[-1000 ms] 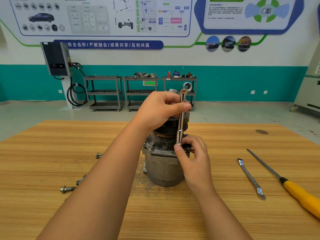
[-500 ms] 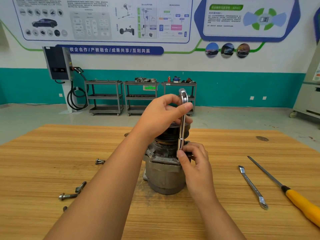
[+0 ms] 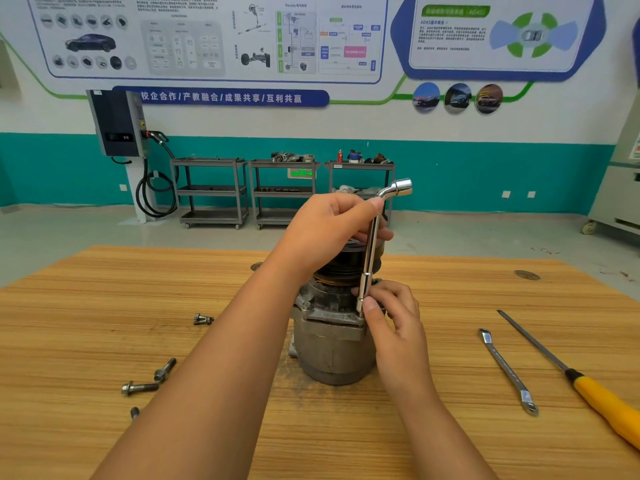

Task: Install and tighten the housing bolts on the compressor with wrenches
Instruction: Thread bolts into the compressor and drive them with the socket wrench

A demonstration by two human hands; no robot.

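Teal-and-white walls hung with automotive posters (image 3: pixel 214 36) close off the far end of the workshop, where grey shelf carts (image 3: pixel 211 192) stand in a row beside a dark wall charger (image 3: pixel 117 123) with its coiled cable. Closer in, a wooden table (image 3: pixel 86 306) fills the foreground, and the compressor (image 3: pixel 332 351) stands upright at its middle, pulley end up.

An L-shaped socket wrench (image 3: pixel 370 251) stands nearly vertical on the compressor's flange at about 2 o'clock from its centre, with the bent socket head at the top pointing right. The left hand (image 3: pixel 329 233) reaches across from 7 o'clock and is wrapped round the upper shaft just below the bend. The right hand (image 3: pixel 393 317) comes up from 5 o'clock and pinches the wrench's lower socket between thumb and fingertips, right where it meets the housing. Whatever bolt sits under that socket is hidden.

Loose bolts lie on the table out at 8 to 9 o'clock: one short bolt (image 3: pixel 203 319) nearest the compressor, then two longer bolts (image 3: pixel 140 388) close together, with a small one (image 3: pixel 134 412) just beside the left forearm.

At 3 to 4 o'clock, well apart from the compressor, a combination wrench (image 3: pixel 507 370) lies flat, and just beyond it a yellow-handled screwdriver (image 3: pixel 602 403) runs roughly parallel to it.
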